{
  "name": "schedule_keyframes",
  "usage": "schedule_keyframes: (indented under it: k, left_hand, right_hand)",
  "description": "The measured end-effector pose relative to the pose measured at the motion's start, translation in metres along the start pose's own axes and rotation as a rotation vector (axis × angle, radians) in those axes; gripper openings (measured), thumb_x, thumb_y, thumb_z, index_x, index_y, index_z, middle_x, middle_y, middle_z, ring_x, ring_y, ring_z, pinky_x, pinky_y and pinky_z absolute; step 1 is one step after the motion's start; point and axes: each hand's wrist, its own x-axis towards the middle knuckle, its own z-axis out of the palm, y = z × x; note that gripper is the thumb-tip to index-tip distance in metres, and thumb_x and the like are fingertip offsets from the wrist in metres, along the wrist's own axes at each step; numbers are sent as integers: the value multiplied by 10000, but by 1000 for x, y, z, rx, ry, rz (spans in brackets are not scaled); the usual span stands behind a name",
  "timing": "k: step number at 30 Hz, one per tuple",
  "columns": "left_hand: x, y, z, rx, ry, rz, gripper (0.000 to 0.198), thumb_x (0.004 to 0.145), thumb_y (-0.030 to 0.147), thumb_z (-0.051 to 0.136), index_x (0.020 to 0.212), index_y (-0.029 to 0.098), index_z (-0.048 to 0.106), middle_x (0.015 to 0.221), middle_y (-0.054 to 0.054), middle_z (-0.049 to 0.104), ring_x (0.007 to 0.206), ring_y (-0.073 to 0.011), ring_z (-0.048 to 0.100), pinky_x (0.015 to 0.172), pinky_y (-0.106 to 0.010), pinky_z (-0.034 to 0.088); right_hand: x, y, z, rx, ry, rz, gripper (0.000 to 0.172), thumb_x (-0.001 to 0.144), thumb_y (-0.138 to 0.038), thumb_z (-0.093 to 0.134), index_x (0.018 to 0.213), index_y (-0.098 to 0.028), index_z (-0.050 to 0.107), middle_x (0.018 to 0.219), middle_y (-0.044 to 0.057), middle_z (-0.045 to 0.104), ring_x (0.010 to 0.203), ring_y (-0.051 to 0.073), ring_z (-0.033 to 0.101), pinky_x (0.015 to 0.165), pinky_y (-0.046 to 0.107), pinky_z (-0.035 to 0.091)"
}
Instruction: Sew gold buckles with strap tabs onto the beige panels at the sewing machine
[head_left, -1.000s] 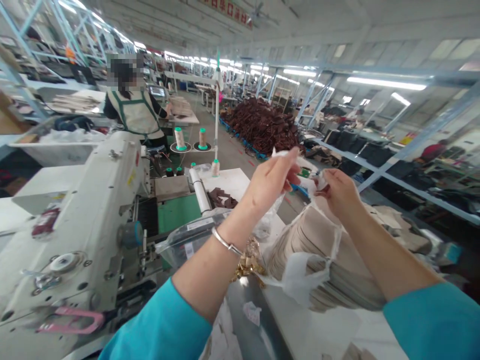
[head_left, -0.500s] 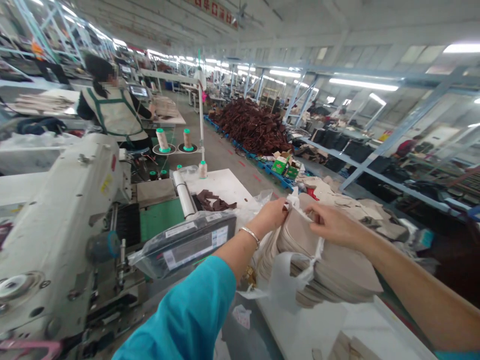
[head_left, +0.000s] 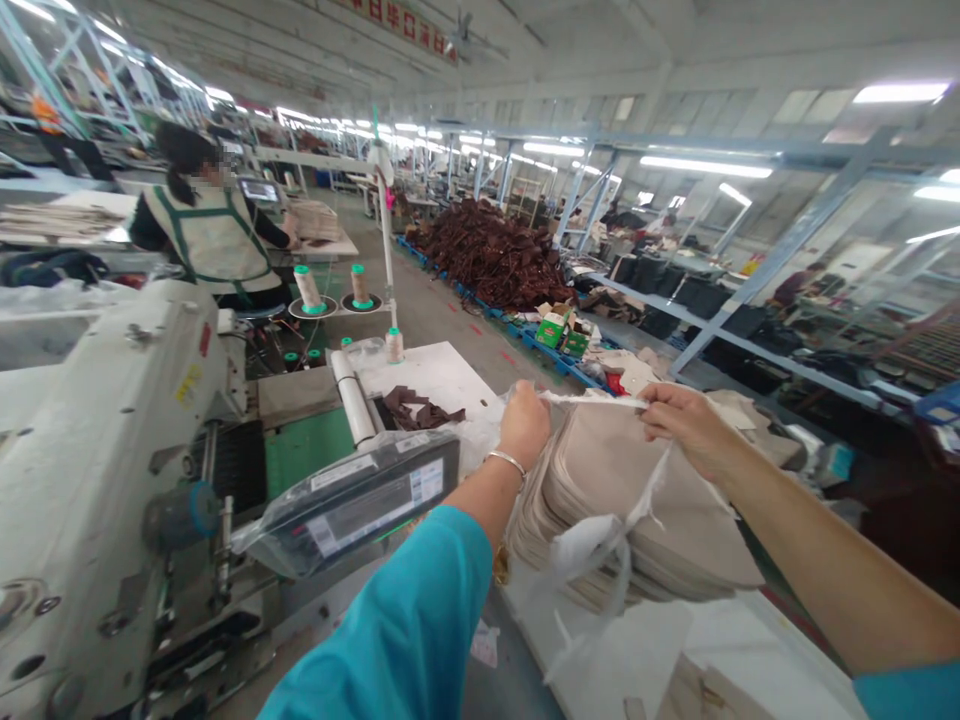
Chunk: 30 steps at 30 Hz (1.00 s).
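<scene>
A white cloth strip [head_left: 592, 399] is stretched nearly level between my two hands, above a stack of beige fabric pieces [head_left: 611, 450]. My left hand [head_left: 524, 428] is closed in a fist around one end, at the stack's far left corner. With its fingers pinched, my right hand [head_left: 681, 425] grips the other end over the far right side. A loose white tail [head_left: 651, 490] hangs below my right hand, and more crumpled white material [head_left: 585, 545] lies against the stack's near side. The stack rests on a white tabletop [head_left: 720, 640].
A sewing machine [head_left: 112, 420] fills the left, with a plastic-covered control screen [head_left: 367, 500] beside my left forearm. Thread cones [head_left: 308, 290] stand behind it. A person in an apron [head_left: 210, 225] works at the far left. A brown heap [head_left: 491, 255] lies beyond the aisle.
My hands have moved apart, pulling the white strip from bunched at the stack's far edge to taut between them. The view has shifted slightly.
</scene>
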Motion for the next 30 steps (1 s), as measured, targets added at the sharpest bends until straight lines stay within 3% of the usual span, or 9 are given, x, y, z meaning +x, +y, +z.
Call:
schedule_keyframes:
  k: [3,9,12,15,18,22,26,30]
  left_hand:
    - [2,-2,0,-13,15,-56,224,934,186,407,1139,119,470,1095,-223,672,1020,-278,674,797,-323,490]
    - [-2,11,-6,-28,14,-27,209,950,234,423,1139,163,477,1050,-181,701,1019,-296,676,826,-355,483]
    - [-4,27,-8,-41,23,0,220,968,253,394,1159,180,476,1080,-164,701,1044,-281,670,854,-349,476]
    - [-1,32,-8,-50,8,-49,222,961,202,383,1133,140,508,1076,-191,701,1037,-281,675,841,-335,483]
    - [4,24,-7,-59,5,-107,228,925,147,434,1131,111,524,1096,-211,692,1053,-279,671,841,-316,483]
    - [9,7,-4,-77,26,-184,279,869,88,504,1146,78,532,1079,-238,690,1048,-283,674,832,-306,482]
    - [9,5,-5,-115,55,-157,224,886,142,525,1101,101,573,1039,-217,702,1022,-283,677,813,-315,484]
    - [4,30,-16,-181,61,45,231,861,232,591,1088,189,587,1031,-82,716,983,-213,669,814,-270,481]
  right_hand:
    - [-1,1,1,-62,-32,-24,109,566,-287,610,642,-212,595,517,-42,482,439,104,405,455,246,351]
    - [6,-10,7,-522,-113,-387,166,684,-377,641,644,-217,660,600,13,599,619,184,550,578,282,404]
    - [7,-20,12,-370,-74,-334,226,720,-428,635,661,-210,659,543,-7,529,522,142,474,503,259,381]
    - [3,-22,12,-90,48,-205,262,661,-455,705,688,-198,659,587,-7,552,487,110,437,450,235,368]
    - [-2,-17,5,63,89,-96,293,596,-436,773,704,-186,666,622,-1,569,486,93,428,437,221,354]
    - [-7,-9,-7,85,64,-24,313,591,-414,792,769,-185,676,593,-16,529,480,91,403,423,216,306]
    - [-5,-9,-13,-104,42,-135,374,651,-370,745,970,-184,687,575,-37,500,495,110,423,479,237,343]
    - [-2,-6,-8,-516,105,-383,310,735,-332,625,995,-172,683,597,-23,519,502,124,433,521,260,330]
